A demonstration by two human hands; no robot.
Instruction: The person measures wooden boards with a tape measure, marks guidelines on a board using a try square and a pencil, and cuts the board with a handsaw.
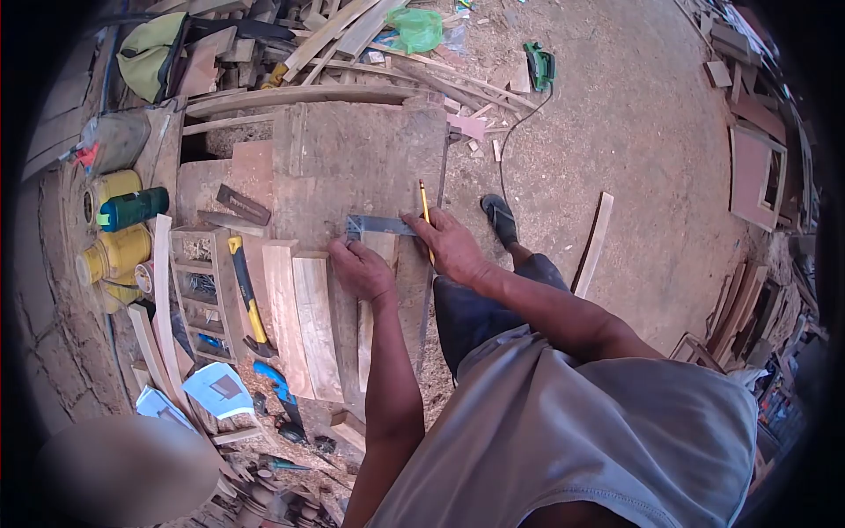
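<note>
A metal try square lies across the end of a narrow wooden strip on the workbench. My left hand is closed at the square's corner, its fingers curled over the stock. At the other end of the blade, my right hand holds a yellow pencil, which points away from me; its fingertips touch the blade. Both palms hide part of the strip, and the left forearm passes over its lower length. Two pale wooden boards lie side by side to the left of my left hand.
Left of the boards lie a yellow-black hammer and a compartmented wooden tray. A blue-handled saw is nearer me. Beyond the workbench is piled scrap wood. A green corded power tool rests on the floor.
</note>
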